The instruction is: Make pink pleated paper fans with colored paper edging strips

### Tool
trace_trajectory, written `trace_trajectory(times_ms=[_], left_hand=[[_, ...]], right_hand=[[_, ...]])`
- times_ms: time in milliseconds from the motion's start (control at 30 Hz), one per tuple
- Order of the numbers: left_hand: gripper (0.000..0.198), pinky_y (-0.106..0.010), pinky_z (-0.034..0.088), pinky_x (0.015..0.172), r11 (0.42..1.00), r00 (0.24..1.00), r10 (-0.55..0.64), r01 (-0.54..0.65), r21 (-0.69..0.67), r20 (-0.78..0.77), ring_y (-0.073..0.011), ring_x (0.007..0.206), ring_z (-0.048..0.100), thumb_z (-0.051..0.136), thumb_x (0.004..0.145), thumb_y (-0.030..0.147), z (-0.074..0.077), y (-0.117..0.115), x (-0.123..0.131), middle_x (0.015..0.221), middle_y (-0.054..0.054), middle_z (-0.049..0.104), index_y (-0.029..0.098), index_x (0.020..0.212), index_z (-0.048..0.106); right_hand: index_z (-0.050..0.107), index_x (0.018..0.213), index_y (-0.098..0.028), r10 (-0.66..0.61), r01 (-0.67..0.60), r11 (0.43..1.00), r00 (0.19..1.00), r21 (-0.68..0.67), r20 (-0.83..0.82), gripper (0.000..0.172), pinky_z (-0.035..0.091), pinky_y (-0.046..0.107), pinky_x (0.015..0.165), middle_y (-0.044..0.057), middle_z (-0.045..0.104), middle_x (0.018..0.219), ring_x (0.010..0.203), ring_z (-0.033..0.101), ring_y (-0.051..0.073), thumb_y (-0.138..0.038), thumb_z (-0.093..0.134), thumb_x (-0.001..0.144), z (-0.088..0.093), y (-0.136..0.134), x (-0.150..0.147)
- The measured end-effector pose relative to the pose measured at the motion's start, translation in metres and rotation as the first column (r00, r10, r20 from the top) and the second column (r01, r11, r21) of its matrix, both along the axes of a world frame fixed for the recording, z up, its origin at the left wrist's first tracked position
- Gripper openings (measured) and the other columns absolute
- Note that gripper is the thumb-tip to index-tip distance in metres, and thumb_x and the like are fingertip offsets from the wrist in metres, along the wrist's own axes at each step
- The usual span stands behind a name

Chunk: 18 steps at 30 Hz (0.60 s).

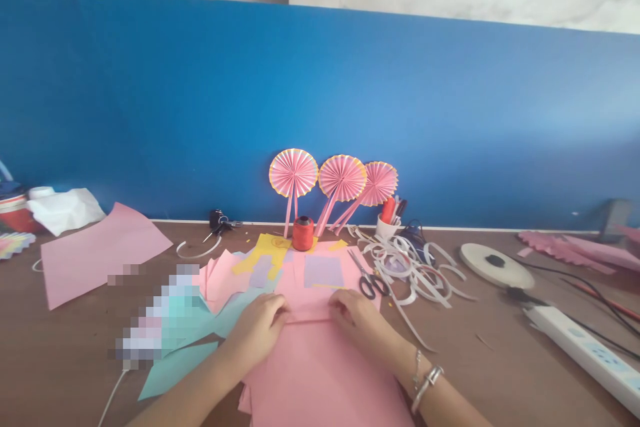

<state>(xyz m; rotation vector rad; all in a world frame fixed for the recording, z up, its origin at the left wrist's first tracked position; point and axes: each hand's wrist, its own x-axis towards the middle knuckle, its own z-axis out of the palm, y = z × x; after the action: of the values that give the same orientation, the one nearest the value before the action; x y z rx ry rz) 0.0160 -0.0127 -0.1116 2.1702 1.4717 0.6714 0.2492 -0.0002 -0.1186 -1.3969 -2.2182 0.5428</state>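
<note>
A sheet of pink paper (325, 373) lies in front of me, with a narrow fold along its far edge. My left hand (260, 323) grips the left end of that fold, thumb and fingers closed together. At the right end, my right hand (353, 313) pinches the fold with curled fingers. Beyond the hands lie paper scraps, among them a lilac piece (324, 271) and a yellow piece (257, 257). Scissors (369, 277) with dark handles rest just past my right hand. A spool of red thread (303, 235) stands on the papers.
Three pleated pink paper fans (293, 173) lean against the blue partition (200, 100). White paper strips (415, 273) tangle near a cup of pens (386, 227). On the right are a round white disc (480, 265) and a power strip (585, 347). Teal paper (177, 367) lies left.
</note>
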Motion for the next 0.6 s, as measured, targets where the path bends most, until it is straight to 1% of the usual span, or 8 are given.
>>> trace_trajectory(times_ms=[100, 200, 400, 600], left_hand=[[0.018, -0.03, 0.044, 0.072, 1.0, 1.0, 0.018, -0.018, 0.008, -0.016, -0.0192, 0.082, 0.059, 0.043, 0.081, 0.014, -0.001, 0.0, 0.0, 0.08, -0.001, 0.066, 0.022, 0.072, 0.056], [0.019, -0.031, 0.044, 0.071, 0.999, 0.999, 0.04, -0.039, 0.027, -0.034, -0.0195, 0.081, 0.059, 0.042, 0.082, 0.014, -0.002, 0.001, -0.001, 0.079, -0.002, 0.064, 0.022, 0.072, 0.057], [0.019, -0.031, 0.045, 0.072, 0.998, 0.998, 0.052, -0.051, 0.022, -0.021, -0.0197, 0.082, 0.059, 0.043, 0.081, 0.013, -0.007, 0.005, -0.002, 0.08, -0.003, 0.064, 0.021, 0.074, 0.059], [0.018, -0.032, 0.045, 0.072, 0.999, 0.998, 0.049, -0.048, 0.024, -0.045, -0.02, 0.082, 0.058, 0.043, 0.081, 0.013, -0.008, 0.005, -0.002, 0.079, -0.003, 0.063, 0.021, 0.072, 0.057]], right_hand=[[0.054, 0.073, -0.017, -0.022, 0.021, 0.999, 0.999, -0.03, -0.029, 0.014, 0.037, 0.025, 0.063, 0.001, 0.057, 0.071, 0.068, 0.051, 0.015, -0.008, 0.044, 0.077, 0.001, 0.002, -0.003], [0.051, 0.067, -0.017, -0.03, 0.029, 0.999, 0.998, -0.019, -0.049, 0.015, 0.035, 0.024, 0.061, 0.0, 0.053, 0.067, 0.065, 0.048, 0.014, -0.007, 0.043, 0.075, -0.002, 0.005, -0.005], [0.053, 0.067, -0.017, -0.057, 0.056, 0.998, 0.993, -0.015, -0.102, 0.014, 0.034, 0.023, 0.058, -0.001, 0.052, 0.065, 0.062, 0.047, 0.013, -0.009, 0.045, 0.076, -0.011, 0.009, -0.005], [0.055, 0.066, -0.017, -0.078, 0.077, 0.997, 0.993, -0.017, -0.091, 0.015, 0.034, 0.023, 0.058, 0.0, 0.054, 0.065, 0.062, 0.049, 0.013, -0.007, 0.047, 0.073, -0.011, 0.009, -0.007]])
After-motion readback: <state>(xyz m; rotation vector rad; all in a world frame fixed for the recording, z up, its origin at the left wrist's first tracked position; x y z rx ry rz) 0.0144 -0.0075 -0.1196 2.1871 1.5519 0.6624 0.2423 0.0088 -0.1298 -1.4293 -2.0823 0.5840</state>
